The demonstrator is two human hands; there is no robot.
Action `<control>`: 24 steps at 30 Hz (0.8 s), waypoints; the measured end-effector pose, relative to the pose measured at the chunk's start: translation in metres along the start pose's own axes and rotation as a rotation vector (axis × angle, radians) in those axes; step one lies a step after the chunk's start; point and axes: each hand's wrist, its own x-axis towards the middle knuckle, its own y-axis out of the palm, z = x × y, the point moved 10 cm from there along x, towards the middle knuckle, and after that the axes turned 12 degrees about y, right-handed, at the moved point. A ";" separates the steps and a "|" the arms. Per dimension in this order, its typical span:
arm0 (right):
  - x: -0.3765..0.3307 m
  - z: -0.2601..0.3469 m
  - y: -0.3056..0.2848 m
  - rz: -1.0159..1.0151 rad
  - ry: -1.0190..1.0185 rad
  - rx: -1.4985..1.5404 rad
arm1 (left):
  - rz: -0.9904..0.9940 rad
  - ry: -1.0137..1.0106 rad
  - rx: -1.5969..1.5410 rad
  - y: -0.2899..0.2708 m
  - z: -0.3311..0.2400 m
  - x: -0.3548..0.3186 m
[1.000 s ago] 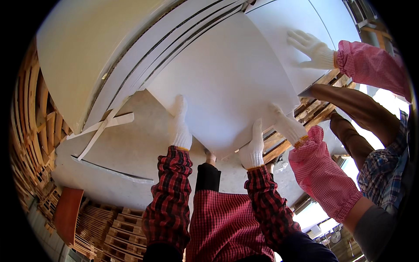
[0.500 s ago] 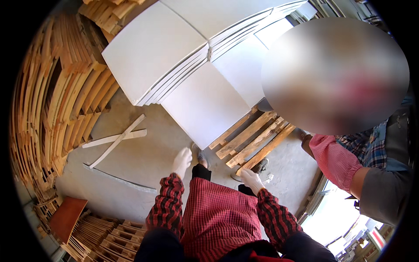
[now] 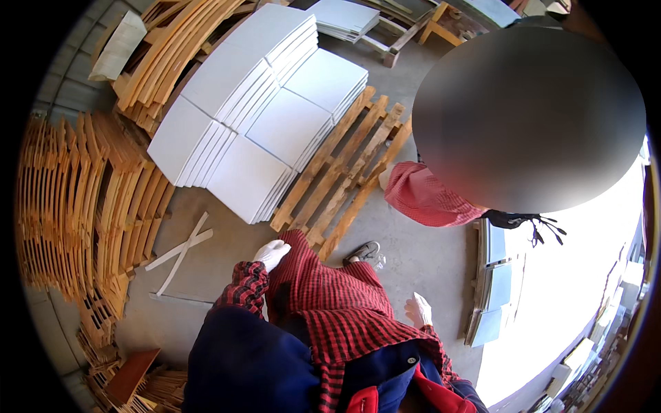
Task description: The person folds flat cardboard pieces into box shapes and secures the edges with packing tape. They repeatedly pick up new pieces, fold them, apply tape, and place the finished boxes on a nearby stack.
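Observation:
My left hand (image 3: 273,254), in a white glove, hovers beside the upper edge of my red-and-black checked apron (image 3: 323,282). Its fingers are loosely curled and nothing shows in them. To the right of the apron, my right hand (image 3: 418,310), also white-gloved, hangs over the floor with fingers stretched out and holding nothing. Ahead of me, stacks of square white panels (image 3: 275,117) lie at the left part of a wooden pallet (image 3: 337,172), whose slats show bare on the right. Both hands are apart from panels and pallet.
Curved wooden pieces (image 3: 89,206) are stacked high at left. Two crossed strips (image 3: 180,253) lie on the floor. A co-worker's red checked sleeve (image 3: 430,196) is near the pallet's right side. Blue-grey panels (image 3: 497,286) stand at right; more white panels (image 3: 344,15) lie farther off.
My view has shifted, showing the panel stacks smaller and more of the pallet. My right hand has moved right, away from the pallet. The co-worker's sleeve now appears closer to the pallet.

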 end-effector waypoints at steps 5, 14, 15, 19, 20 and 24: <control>-0.028 0.007 -0.059 -0.168 0.227 0.298 | 0.196 0.283 0.133 0.070 -0.185 0.039; -0.001 0.121 -0.070 -0.143 -0.385 -0.494 | 0.229 0.387 0.092 0.125 -0.295 0.092; 0.000 0.142 -0.073 -0.129 -0.202 -0.364 | 0.227 0.365 0.145 0.124 -0.278 0.099; 0.038 0.206 -0.122 -0.131 -0.181 -0.210 | 0.350 0.142 0.427 0.118 -0.219 0.134; 0.060 0.221 -0.139 -0.093 -0.185 -0.203 | 0.311 0.158 0.418 0.112 -0.181 0.150; 0.145 0.260 -0.202 -0.002 -0.112 -0.080 | 0.143 0.014 0.257 0.086 -0.223 0.217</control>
